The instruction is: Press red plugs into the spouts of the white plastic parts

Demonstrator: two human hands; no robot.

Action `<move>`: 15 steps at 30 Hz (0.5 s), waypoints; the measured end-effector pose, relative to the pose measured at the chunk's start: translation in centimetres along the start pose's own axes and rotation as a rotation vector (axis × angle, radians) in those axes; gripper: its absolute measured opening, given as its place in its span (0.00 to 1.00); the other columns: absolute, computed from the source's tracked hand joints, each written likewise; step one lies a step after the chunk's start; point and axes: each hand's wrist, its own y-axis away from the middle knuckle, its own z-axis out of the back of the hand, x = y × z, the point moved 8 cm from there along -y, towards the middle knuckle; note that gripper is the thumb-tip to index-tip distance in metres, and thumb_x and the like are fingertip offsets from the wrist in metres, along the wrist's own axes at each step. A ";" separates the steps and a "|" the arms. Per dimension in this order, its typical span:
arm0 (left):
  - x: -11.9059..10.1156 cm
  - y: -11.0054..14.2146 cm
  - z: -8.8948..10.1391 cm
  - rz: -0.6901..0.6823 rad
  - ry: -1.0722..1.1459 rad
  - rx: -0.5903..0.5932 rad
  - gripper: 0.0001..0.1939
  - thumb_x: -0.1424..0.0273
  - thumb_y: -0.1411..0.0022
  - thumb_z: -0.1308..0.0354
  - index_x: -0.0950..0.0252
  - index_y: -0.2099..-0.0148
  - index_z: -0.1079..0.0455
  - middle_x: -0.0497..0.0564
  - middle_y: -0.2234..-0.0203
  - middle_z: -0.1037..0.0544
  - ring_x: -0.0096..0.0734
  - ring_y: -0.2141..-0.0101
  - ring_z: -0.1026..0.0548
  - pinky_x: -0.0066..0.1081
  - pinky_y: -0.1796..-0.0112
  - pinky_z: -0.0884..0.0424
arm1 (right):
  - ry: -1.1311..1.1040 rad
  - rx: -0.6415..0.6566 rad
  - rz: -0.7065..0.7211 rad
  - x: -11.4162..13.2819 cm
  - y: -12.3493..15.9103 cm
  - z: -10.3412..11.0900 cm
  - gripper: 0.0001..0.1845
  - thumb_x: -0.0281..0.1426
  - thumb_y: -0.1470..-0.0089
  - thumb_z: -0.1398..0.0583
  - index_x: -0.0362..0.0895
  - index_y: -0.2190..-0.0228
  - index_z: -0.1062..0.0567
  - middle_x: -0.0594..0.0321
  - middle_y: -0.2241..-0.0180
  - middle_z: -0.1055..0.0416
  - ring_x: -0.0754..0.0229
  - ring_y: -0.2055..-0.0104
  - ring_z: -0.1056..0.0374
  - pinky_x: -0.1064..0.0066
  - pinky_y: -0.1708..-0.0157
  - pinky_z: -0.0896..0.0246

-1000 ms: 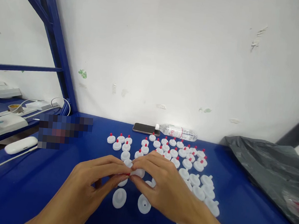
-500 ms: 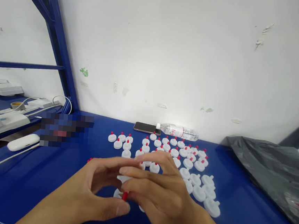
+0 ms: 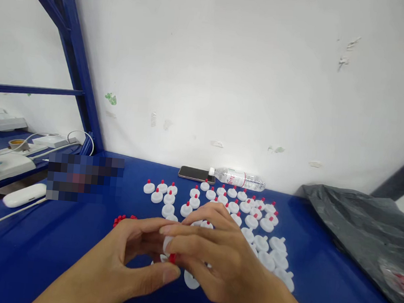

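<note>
Held up over the table, a white nozzle cap [image 3: 168, 244] shows between my two hands, partly covered by fingers. A small red tip cap [image 3: 172, 258] is at its lower end, close to my left thumb. My left hand [image 3: 133, 249] curves around the left side, thumb below and fingers above. My right hand [image 3: 221, 257] closes from the right, its fingers bent over the white cap. The exact contact between fingertips and parts is hidden. Beneath the hands lie more white caps [image 3: 191, 280]. A pile of loose red tip caps [image 3: 120, 220] sits left of them.
Many red-tipped white caps [image 3: 156, 196] stand on the blue table [image 3: 74, 234]; untipped ones [image 3: 278, 244] lie at right. Behind are a phone [image 3: 196, 174] and a water bottle [image 3: 238, 178]. A grey plastic bag [image 3: 340, 220] covers the right; a white device [image 3: 24, 195] with cable lies left.
The white cap has turned between my fingers, and its red tip has shifted slightly right and up. My hands have drawn a little closer together. The view has shifted slightly, uncovering the red pile.
</note>
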 end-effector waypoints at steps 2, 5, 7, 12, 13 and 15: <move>0.1 0.0 2.0 -0.015 -0.277 -0.142 0.28 0.52 0.41 0.35 0.57 0.42 0.22 0.51 0.59 0.13 0.40 0.65 0.16 0.33 0.63 0.20 | -0.019 0.033 -0.147 -2.1 0.1 0.8 0.01 0.31 0.32 0.36 0.49 0.59 0.24 0.70 0.54 0.17 0.62 0.53 0.25 0.64 0.46 0.37; -0.3 0.6 5.4 -0.055 -0.698 -0.364 0.23 0.49 0.37 0.43 0.55 0.49 0.18 0.53 0.61 0.13 0.43 0.68 0.17 0.35 0.66 0.22 | 0.082 0.090 -0.449 -6.0 0.8 2.5 0.04 0.36 0.35 0.34 0.51 0.62 0.22 0.65 0.56 0.19 0.57 0.53 0.26 0.62 0.50 0.35; 0.2 0.9 6.6 -0.044 -0.874 -0.350 0.19 0.54 0.35 0.47 0.53 0.58 0.17 0.52 0.63 0.12 0.46 0.64 0.15 0.35 0.63 0.22 | 0.189 0.194 -0.641 -8.3 1.7 3.4 0.07 0.39 0.36 0.34 0.50 0.64 0.21 0.64 0.61 0.20 0.55 0.58 0.26 0.63 0.58 0.35; 2.1 1.4 8.3 0.086 -1.072 -0.216 0.18 0.62 0.41 0.49 0.52 0.61 0.16 0.55 0.64 0.12 0.53 0.65 0.14 0.40 0.67 0.23 | 0.285 0.615 -0.914 -11.2 4.6 2.4 0.08 0.40 0.38 0.34 0.50 0.67 0.19 0.66 0.67 0.18 0.56 0.67 0.26 0.65 0.69 0.41; 2.1 1.4 8.3 0.101 -1.090 -0.206 0.19 0.63 0.42 0.50 0.52 0.60 0.17 0.55 0.64 0.12 0.54 0.65 0.14 0.41 0.67 0.24 | 0.284 0.663 -0.925 -11.4 5.0 2.0 0.08 0.39 0.38 0.34 0.50 0.68 0.19 0.66 0.67 0.18 0.56 0.68 0.26 0.65 0.70 0.42; 2.2 1.4 8.2 0.121 -1.117 -0.182 0.18 0.64 0.40 0.50 0.52 0.60 0.17 0.55 0.65 0.12 0.55 0.64 0.14 0.41 0.68 0.25 | 0.293 0.703 -0.925 -11.4 5.4 1.3 0.06 0.36 0.39 0.34 0.50 0.68 0.19 0.65 0.66 0.17 0.54 0.67 0.25 0.65 0.70 0.43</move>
